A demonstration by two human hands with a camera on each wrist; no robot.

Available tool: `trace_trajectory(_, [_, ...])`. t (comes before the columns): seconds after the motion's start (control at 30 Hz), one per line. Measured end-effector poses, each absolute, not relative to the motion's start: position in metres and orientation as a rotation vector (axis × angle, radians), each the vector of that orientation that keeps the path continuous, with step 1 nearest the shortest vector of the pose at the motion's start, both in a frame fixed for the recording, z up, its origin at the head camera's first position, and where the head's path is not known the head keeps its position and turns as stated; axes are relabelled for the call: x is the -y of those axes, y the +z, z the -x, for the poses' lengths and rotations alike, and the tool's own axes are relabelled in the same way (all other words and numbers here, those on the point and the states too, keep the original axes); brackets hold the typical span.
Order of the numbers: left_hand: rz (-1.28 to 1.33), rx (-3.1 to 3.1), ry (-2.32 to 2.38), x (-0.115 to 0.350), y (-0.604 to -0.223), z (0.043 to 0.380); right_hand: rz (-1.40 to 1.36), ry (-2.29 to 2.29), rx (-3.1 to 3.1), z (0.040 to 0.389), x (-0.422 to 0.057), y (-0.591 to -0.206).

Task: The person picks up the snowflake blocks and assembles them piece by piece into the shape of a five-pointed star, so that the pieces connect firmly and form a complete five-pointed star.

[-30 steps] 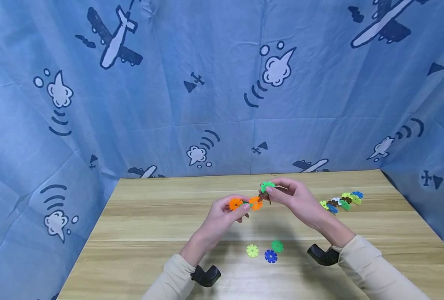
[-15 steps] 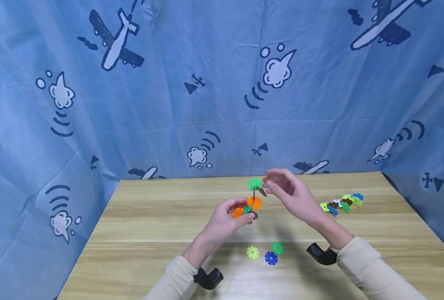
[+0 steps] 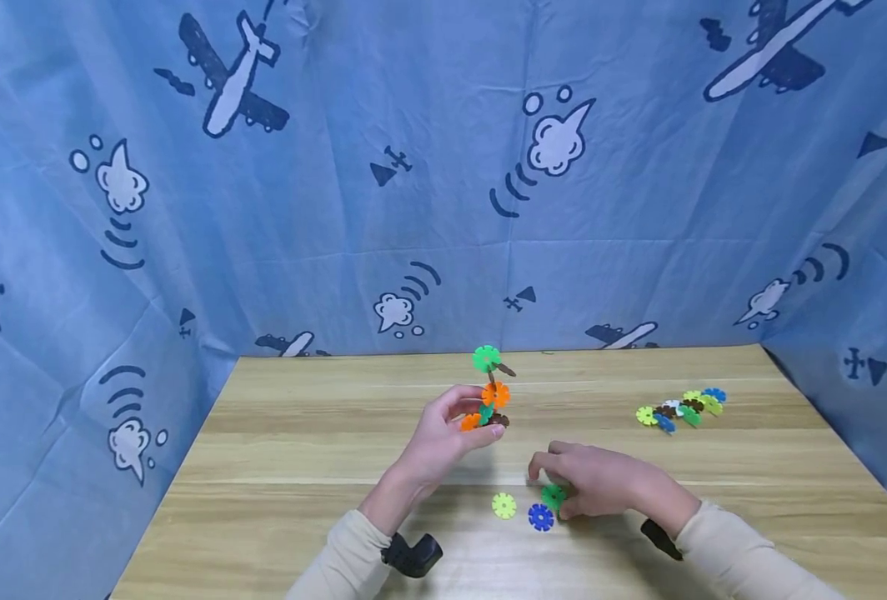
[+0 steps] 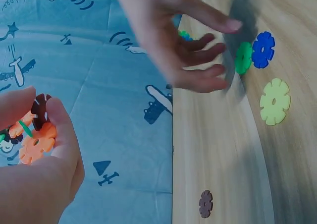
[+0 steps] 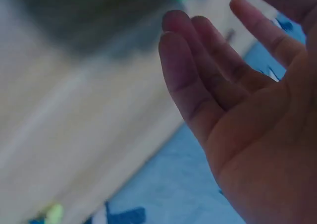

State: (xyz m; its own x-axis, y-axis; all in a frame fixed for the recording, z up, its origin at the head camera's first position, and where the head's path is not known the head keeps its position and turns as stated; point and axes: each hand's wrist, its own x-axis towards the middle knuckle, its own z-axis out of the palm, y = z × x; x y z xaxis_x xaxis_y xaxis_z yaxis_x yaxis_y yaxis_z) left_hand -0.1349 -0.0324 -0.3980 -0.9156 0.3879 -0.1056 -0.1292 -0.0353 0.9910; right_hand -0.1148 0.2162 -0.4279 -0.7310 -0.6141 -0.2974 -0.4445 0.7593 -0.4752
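Linked notched discs point(image 3: 498, 388), orange, green and brown, were pinched in the left grip point(image 3: 442, 435) above the bench point(image 3: 286, 458). The right grip point(image 3: 601, 477), holding nothing, hovered near a green disc point(image 3: 553, 493); a blue disc point(image 3: 541, 524) and a yellow-green disc point(image 3: 503, 512) lay nearby, a multicoloured cluster point(image 3: 691, 405) farther right.

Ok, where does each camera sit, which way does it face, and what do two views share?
Head: worn on the head, facing forward and down at the table and blue curtain; left grip, right grip and both sleeves show.
Left wrist: on that wrist, facing the left grip, which holds linked discs; the right grip shows too, blurred.
Right wrist: on that wrist, facing the right grip's palm and fingers, the table blurred beyond.
Shared: head and left wrist both show both grips, the loose green disc and blue disc.
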Motion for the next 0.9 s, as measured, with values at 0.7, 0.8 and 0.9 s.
trace_trajectory(0.7, [-0.261, -1.844, 2.053, 0.038, -0.399, 0.133, 0.699, -0.514, -2.447, 0.121, -0.22, -0.43])
trace_trajectory(0.8, [-0.258, -1.826, 2.06, 0.037, -0.399, 0.133, 0.748, -0.444, -2.421, 0.113, -0.224, -0.432])
trace_trajectory(0.9, [-0.254, -1.818, 2.07, 0.036, -0.399, 0.133, 0.818, -0.439, -2.421, 0.109, -0.226, -0.437])
